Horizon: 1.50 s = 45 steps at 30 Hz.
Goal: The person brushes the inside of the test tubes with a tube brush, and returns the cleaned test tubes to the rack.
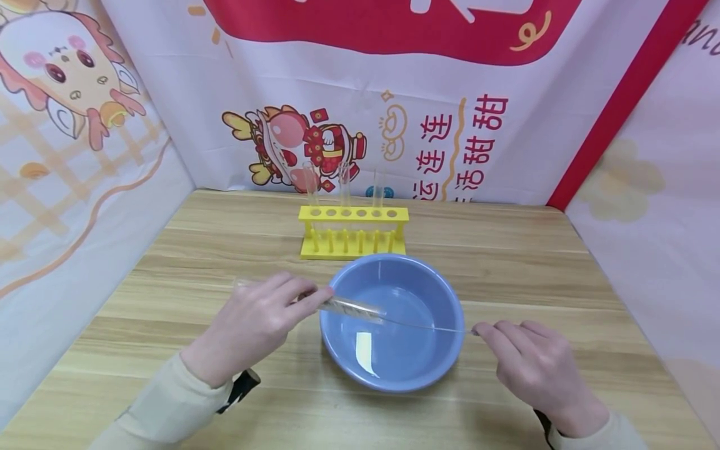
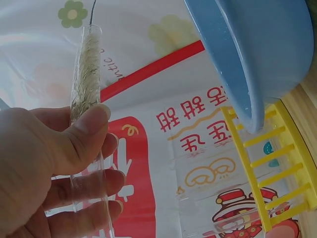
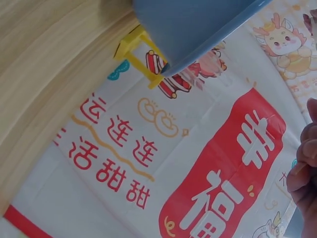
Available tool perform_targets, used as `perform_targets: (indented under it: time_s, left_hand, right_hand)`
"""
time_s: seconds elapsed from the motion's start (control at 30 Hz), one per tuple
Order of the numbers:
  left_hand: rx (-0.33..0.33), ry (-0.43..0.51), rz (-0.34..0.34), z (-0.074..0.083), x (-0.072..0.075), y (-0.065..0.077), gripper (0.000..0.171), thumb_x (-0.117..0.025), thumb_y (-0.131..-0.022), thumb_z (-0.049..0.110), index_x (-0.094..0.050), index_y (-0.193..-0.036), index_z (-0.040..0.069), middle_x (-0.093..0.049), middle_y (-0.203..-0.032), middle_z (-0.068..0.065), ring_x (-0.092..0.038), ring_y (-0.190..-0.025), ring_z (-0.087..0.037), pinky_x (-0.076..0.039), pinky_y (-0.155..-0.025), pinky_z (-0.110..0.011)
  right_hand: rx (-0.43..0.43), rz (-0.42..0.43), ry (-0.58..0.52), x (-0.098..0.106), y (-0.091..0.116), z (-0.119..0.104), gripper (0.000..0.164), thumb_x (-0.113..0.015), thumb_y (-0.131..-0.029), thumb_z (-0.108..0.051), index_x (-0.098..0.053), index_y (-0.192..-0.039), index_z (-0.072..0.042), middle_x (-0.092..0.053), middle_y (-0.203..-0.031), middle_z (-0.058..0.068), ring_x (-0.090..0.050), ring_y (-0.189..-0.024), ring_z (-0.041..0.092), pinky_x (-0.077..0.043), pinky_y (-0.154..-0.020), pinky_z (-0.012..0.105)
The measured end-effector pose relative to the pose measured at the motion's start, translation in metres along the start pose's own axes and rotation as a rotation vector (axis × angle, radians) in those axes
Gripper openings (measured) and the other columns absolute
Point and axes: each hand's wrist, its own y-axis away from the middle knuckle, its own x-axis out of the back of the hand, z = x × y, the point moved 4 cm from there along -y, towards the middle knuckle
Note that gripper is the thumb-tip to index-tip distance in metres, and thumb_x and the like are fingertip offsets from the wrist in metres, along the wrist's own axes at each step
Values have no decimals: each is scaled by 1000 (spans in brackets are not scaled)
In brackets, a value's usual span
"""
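Note:
My left hand (image 1: 261,322) grips a clear test tube (image 1: 332,303), its mouth tilted over the blue basin (image 1: 337,356). Inside the tube, the pale bristles of a test tube brush (image 2: 88,69) fill the part near the mouth. The brush's thin wire comes out of the mouth and runs across the basin to my right hand (image 1: 534,365), whose fingers pinch its far end to the right of the rim. In the left wrist view, the thumb and fingers wrap round the tube (image 2: 91,183). The right wrist view catches only some fingertips (image 3: 304,166) at its edge.
Behind the basin stands a yellow test tube rack (image 1: 353,214) with several holes and pegs. Three clear test tubes (image 1: 345,184) stick up from it. All this is on a wooden table (image 1: 506,250), with printed cloth (image 1: 394,81) hanging at the back and sides.

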Motion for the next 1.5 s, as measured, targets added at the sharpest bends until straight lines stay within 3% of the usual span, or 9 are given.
perform_targets:
  time_s: [0.4, 0.6, 0.8, 1.07, 1.33, 1.5]
  left_hand:
    - [-36, -21, 49, 5, 0, -3, 27, -50, -104, 10, -71, -121, 9, -70, -101, -8, -67, -88, -23, -60, -73, -35]
    - [-45, -32, 53, 7, -2, -5, 26, -57, -100, 5, -71, -122, 9, -69, -102, -8, -67, -90, -24, -60, -76, -36]
    - [-51, -44, 68, 8, -3, -9, 32, -65, -92, 0, -71, -122, 9, -69, -100, -8, -66, -90, -24, -60, -74, -36]
    - [-22, -41, 12, 13, -5, -15, 44, -80, -81, 2, -71, -123, 11, -70, -103, -9, -67, -92, -24, -60, -78, -35]
    - [-76, -61, 33, 22, -13, -21, 41, -80, -81, 2, -71, -121, 9, -70, -101, -9, -67, -91, -24, -60, -78, -34]
    - [-86, -69, 57, 25, -16, -24, 45, -85, -76, 3, -72, -119, 8, -71, -98, -9, -68, -88, -23, -60, -77, -34]
  right_hand:
    - [-112, -187, -115, -5, 4, -2, 37, -33, -79, 10, -68, -79, -2, -53, -59, -4, -23, -45, 3, -18, -38, 11]
    - [-175, -224, -185, -11, 12, -2, 42, -30, -79, 6, -70, -86, -2, -65, -67, -1, -37, -43, 6, -29, -37, 15]
    - [-227, -274, -277, -19, 15, -2, 38, -32, -83, 2, -69, -90, -2, -68, -71, 1, -53, -47, 8, -44, -40, 20]
    - [-295, -344, -359, -25, 10, -3, 36, -37, -77, 3, -68, -93, -2, -68, -72, 0, -60, -54, 8, -49, -44, 22]
    - [-343, -392, -455, -31, 2, -9, 40, -49, -63, 15, -67, -93, -4, -71, -80, -3, -60, -60, 5, -51, -50, 18]
    - [-348, -398, -471, -36, 0, -13, 45, -47, -59, 18, -67, -93, -4, -68, -78, -4, -55, -60, 2, -49, -49, 15]
